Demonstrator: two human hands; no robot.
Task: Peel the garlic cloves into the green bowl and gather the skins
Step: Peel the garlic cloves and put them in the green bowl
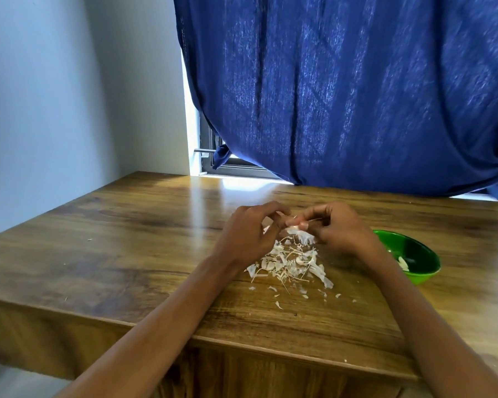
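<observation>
My left hand and my right hand meet above the table, fingers pinched together on a piece of garlic whose white papery skin hangs below my right fingers. Under the hands lies a loose pile of garlic skins with stray flakes spread toward me. The green bowl sits to the right, partly hidden by my right wrist, with a few peeled cloves inside.
The wooden table has its front edge close to me and a corner at the far left. A blue curtain hangs over the window behind the table. A pale wall stands to the left.
</observation>
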